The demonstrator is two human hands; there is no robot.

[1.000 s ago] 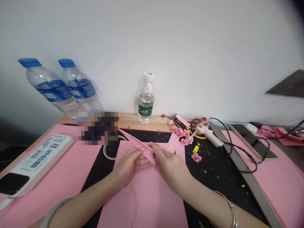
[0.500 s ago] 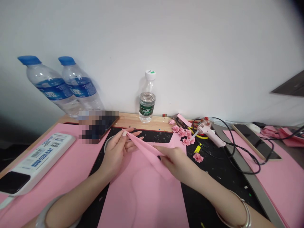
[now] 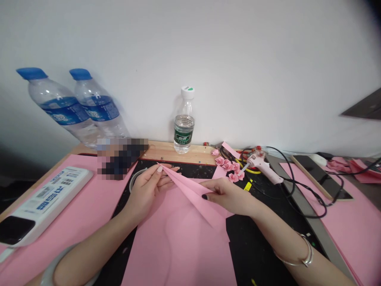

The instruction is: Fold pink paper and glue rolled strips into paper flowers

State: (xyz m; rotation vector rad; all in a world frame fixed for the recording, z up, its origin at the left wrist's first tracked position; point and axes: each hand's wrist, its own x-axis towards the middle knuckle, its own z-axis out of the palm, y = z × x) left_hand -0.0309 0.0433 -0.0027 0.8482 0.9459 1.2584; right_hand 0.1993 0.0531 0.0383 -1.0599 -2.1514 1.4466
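Observation:
My left hand (image 3: 149,184) pinches the pointed tip of a folded pink paper sheet (image 3: 193,194) between thumb and fingers. Its other fingers lie behind the paper. Farther along the same folded piece, my right hand (image 3: 228,194) grips its right side, the dark-nailed thumb in front. The fold spreads wider toward the lower right, below my right hand. Underneath lies a large flat pink sheet (image 3: 178,258) on a black mat (image 3: 268,242). Several small pink paper roses (image 3: 228,165) sit beyond my right hand.
A glue gun (image 3: 262,167) with black cables lies at right, by a phone (image 3: 321,176) on more pink paper. A water bottle (image 3: 183,131) stands at the back. Two large bottles (image 3: 64,113) lean at left, behind a white power strip (image 3: 47,202).
My right hand has moved slightly right, and the folded paper between my hands has opened wider toward the lower right. My left hand keeps its pinch on the tip.

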